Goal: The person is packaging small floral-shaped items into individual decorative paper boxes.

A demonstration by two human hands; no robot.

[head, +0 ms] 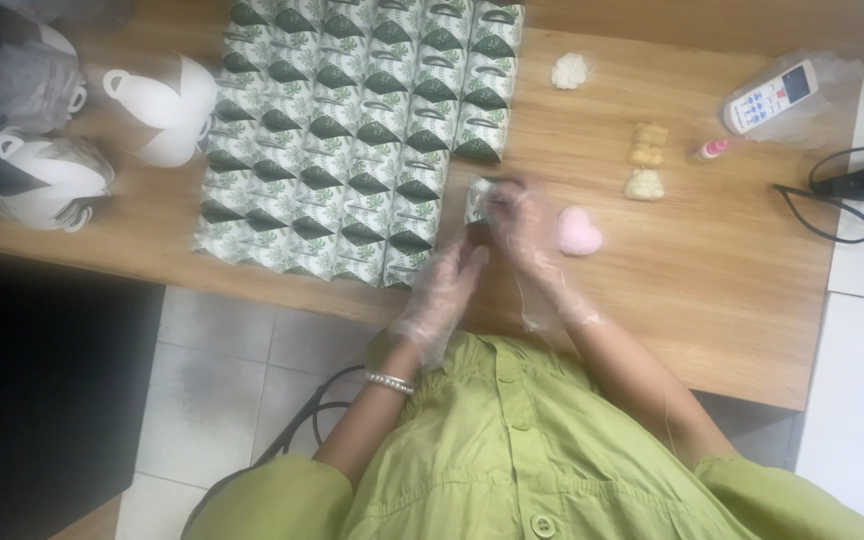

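a small green-and-white paper box [479, 197] is pinched by the gloved right hand [520, 225] at the edge of the rows of folded boxes [352, 130]; the left hand [442, 285] (fingers loosely curled) is held just beside it, a pink heart [579, 231] nearby on the wooden table [712, 290].
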